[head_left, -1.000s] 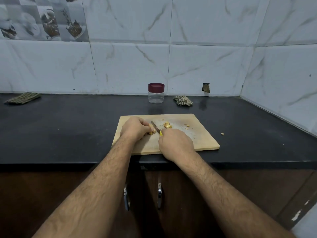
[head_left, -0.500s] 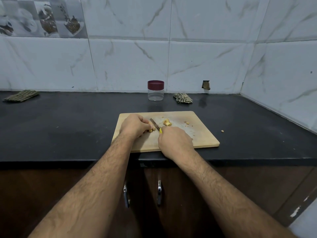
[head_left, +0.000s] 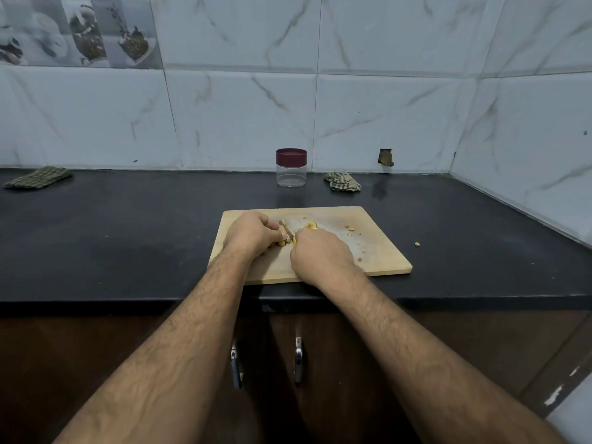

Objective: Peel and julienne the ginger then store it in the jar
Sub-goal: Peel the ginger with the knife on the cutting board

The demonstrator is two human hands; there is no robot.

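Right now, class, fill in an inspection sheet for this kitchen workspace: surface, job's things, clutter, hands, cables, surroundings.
Surface: black countertop, wooden cutting board at its front edge.
Job's things: ginger pieces on board; knife; jar at the wall, lid on.
Clutter: two cloths, left cloth, right cloth; scrap off the board.
Hands: left hand holds ginger; right hand grips knife.
Cables: nothing seen.
Surroundings: tiled wall; cabinet handles below.

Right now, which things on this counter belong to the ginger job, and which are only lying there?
For the job:
- ginger, held by the left hand
- knife, gripped by the right hand
- cutting board
- cut pieces
- jar, lid on

Lying about:
- folded cloth, far left
- crumpled cloth, beside the jar
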